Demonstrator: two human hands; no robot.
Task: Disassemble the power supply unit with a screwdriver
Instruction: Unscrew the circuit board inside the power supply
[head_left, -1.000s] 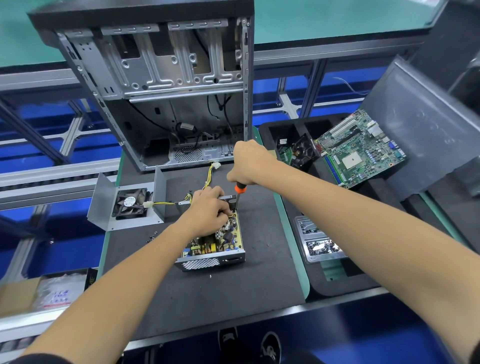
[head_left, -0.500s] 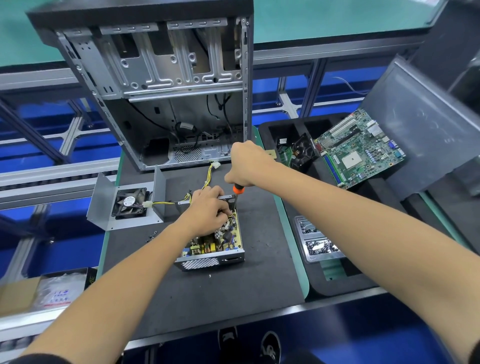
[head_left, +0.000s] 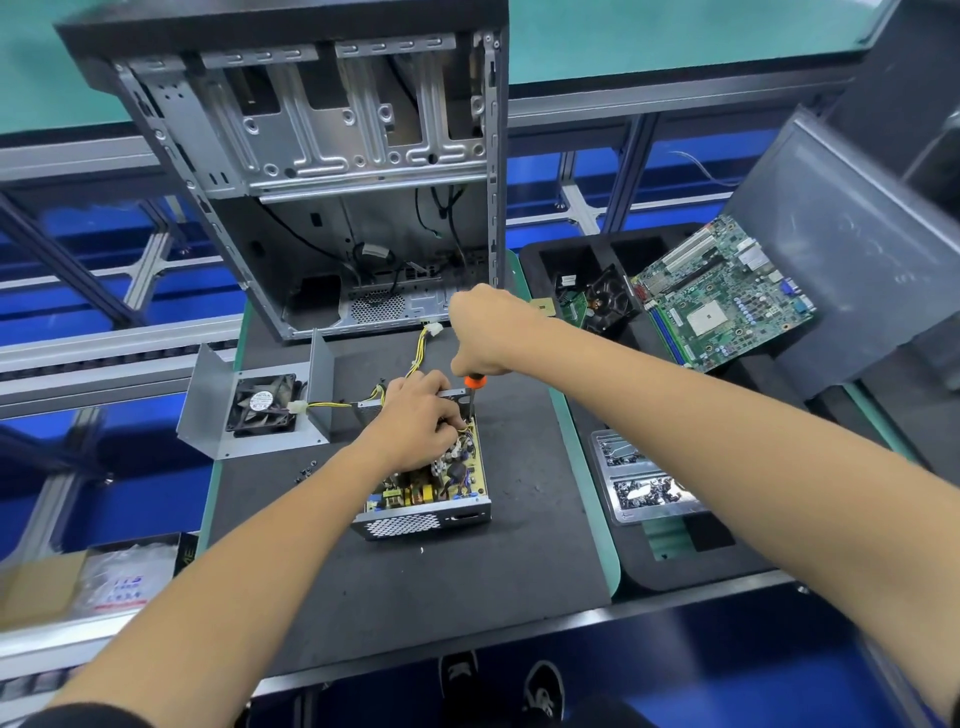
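Mostly dark bench mat (head_left: 415, 587), teal edge; blue framing beyond.

Both arms extended; right hand (head_left: 485, 332) fisted, raised; left hand (head_left: 415, 421) curled, lower.

Your table (head_left: 395, 587) carried a dark grey mat edged in green. Beyond its far edge ran aluminium frame rails (head_left: 644, 109) over a blue floor (head_left: 613, 171), with a teal surface (head_left: 675, 36) behind them. At your left, a roller conveyor (head_left: 104, 358) ran alongside the table. Lighting was even and bright, without hard shadows.
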